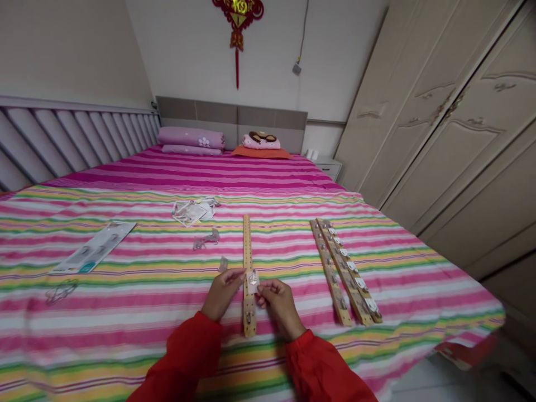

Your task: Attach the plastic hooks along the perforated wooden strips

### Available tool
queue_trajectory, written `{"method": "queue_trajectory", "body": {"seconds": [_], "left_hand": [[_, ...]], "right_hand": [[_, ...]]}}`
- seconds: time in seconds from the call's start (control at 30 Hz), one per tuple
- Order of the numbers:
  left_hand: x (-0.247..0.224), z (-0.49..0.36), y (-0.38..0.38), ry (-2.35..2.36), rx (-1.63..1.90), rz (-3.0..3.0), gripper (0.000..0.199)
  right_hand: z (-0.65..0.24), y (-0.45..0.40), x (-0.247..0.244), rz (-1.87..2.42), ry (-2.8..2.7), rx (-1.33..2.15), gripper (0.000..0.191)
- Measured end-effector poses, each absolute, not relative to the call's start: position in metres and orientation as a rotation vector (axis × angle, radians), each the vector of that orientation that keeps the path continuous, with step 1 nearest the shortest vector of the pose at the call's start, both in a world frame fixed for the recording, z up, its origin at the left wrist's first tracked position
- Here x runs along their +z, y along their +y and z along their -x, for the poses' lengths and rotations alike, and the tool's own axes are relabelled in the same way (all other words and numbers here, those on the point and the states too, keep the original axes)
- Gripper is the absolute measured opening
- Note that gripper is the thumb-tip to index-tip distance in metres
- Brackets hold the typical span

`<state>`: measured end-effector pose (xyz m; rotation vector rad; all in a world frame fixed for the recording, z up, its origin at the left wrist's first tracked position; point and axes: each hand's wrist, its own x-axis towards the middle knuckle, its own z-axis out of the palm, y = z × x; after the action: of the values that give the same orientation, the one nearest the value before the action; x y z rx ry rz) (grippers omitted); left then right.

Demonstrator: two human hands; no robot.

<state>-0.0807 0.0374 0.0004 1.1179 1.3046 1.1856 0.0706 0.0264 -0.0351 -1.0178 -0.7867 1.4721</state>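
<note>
A narrow wooden strip with rows of holes (247,241) lies lengthwise on the striped bedspread in front of me. Over its middle is a small adhesive hook (253,278) on a pale square pad. My left hand (223,291) pinches the pad at its left edge. At the lower right corner, the fingertips of my right hand (280,304) close on the same pad. Nearer to me, another metal hook (248,317) sits on the strip. A small clear piece (223,263) lies just beyond my left hand.
Several wooden strips bearing hooks (335,268) lie to the right. Left are a long clear package (95,247) and a tangle of thin loops (61,291). Farther off lie clear hooks (206,239) and a packet pile (193,211). A wardrobe (439,123) stands right of the bed.
</note>
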Motion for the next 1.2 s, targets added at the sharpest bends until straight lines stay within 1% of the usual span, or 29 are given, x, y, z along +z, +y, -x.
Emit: {"method": "queue_trajectory", "body": {"seconds": [0.2, 0.47, 0.57, 0.67, 0.73, 0.83, 0.93, 1.0, 1.13, 1.2], "left_hand": [[-0.023, 0.09, 0.032, 1.407, 1.192, -1.106, 0.041], [-0.034, 0.089, 0.034, 1.392, 1.187, -1.157, 0.038], [-0.029, 0.09, 0.032, 1.382, 1.225, -1.2, 0.046], [-0.015, 0.09, 0.029, 1.344, 1.24, -1.31, 0.053], [-0.004, 0.089, 0.026, 1.325, 1.196, -1.397, 0.049], [0.005, 0.088, 0.023, 1.334, 1.141, -1.449, 0.038], [0.006, 0.087, 0.022, 1.338, 1.117, -1.394, 0.033], [0.005, 0.086, 0.021, 1.321, 1.088, -1.34, 0.031], [0.006, 0.084, 0.02, 1.283, 1.085, -1.198, 0.03], [0.006, 0.083, 0.02, 1.294, 1.121, -1.094, 0.033]], "right_hand": [[-0.064, 0.029, -0.048, 1.04, -0.775, 1.504, 0.019], [-0.063, 0.027, -0.049, 1.064, -0.805, 1.477, 0.016], [-0.064, 0.027, -0.045, 1.051, -0.85, 1.475, 0.016], [-0.066, 0.029, -0.037, 1.047, -0.947, 1.481, 0.017], [-0.069, 0.033, -0.03, 1.039, -1.037, 1.468, 0.015], [-0.073, 0.038, -0.019, 1.004, -1.18, 1.359, 0.01], [-0.074, 0.043, -0.01, 0.979, -1.278, 1.222, 0.013], [-0.073, 0.046, -0.007, 0.968, -1.312, 1.187, 0.014], [-0.072, 0.05, -0.007, 0.957, -1.227, 1.239, 0.011], [-0.073, 0.05, -0.011, 0.969, -1.113, 1.267, 0.016]]}}
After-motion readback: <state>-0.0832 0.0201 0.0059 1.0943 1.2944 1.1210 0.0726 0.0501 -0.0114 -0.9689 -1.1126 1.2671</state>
